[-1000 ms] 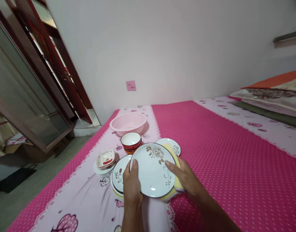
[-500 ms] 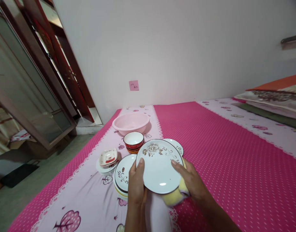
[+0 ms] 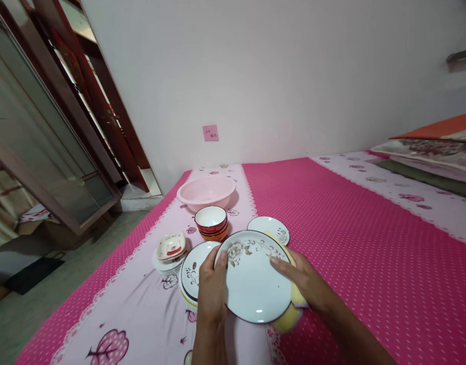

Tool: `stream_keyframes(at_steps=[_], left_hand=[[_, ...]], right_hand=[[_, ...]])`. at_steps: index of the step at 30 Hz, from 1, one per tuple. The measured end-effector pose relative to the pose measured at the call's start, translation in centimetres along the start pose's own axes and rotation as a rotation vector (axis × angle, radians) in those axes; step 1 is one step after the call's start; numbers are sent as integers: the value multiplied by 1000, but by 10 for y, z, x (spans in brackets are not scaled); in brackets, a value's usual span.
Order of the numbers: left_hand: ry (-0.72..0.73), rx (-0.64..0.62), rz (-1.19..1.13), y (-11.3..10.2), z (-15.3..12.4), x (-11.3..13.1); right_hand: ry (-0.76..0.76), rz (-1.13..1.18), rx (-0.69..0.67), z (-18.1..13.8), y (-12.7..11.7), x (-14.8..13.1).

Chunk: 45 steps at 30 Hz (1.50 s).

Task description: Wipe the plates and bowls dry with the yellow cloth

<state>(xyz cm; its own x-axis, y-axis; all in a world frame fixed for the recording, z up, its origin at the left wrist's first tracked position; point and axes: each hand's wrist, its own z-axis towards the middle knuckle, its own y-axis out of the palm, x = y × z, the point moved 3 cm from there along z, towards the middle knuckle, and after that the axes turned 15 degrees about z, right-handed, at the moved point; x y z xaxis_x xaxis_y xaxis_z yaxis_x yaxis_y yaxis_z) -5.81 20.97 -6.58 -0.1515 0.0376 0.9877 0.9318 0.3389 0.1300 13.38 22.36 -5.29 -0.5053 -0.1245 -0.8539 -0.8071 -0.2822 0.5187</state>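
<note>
A white plate (image 3: pixel 256 281) with a brown flower pattern and dark rim is held up between both hands above the pink bedcover. My left hand (image 3: pixel 210 291) grips its left edge, thumb on the face. My right hand (image 3: pixel 305 284) grips the right edge together with a yellow sponge (image 3: pixel 289 317) pressed behind the plate. To the left lies a stack of patterned plates (image 3: pixel 193 276), partly hidden by the held plate. A small white plate (image 3: pixel 269 226) lies just beyond.
Stacked red and orange bowls (image 3: pixel 211 222) and a pink basin (image 3: pixel 206 191) stand further back. Small dishes (image 3: pixel 170 251) sit stacked at the left. The bedcover (image 3: pixel 350 243) stretches right to pillows (image 3: pixel 434 152). A glass door (image 3: pixel 39 152) and floor lie to the left.
The held plate has been turned and tipped flatter, its flower pattern swinging toward the left rim. It now sits lower, and the sponge shows below its right edge.
</note>
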Motion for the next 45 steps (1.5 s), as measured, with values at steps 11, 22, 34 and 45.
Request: stream_keyframes(at_steps=[11,22,34,45], left_hand=[[-3,346,-275,39,-25,-10],[18,-238,-8,11,-12,13],[133,106,28,15,-10,5],[43,117,-239,32,-16,-3]], right_hand=[[-57,161,104,1,13,27],[91,3,-48,-5,-20,-9],[81,84,-89,-2,-4,-1],[36,183,186,-8,2,2]])
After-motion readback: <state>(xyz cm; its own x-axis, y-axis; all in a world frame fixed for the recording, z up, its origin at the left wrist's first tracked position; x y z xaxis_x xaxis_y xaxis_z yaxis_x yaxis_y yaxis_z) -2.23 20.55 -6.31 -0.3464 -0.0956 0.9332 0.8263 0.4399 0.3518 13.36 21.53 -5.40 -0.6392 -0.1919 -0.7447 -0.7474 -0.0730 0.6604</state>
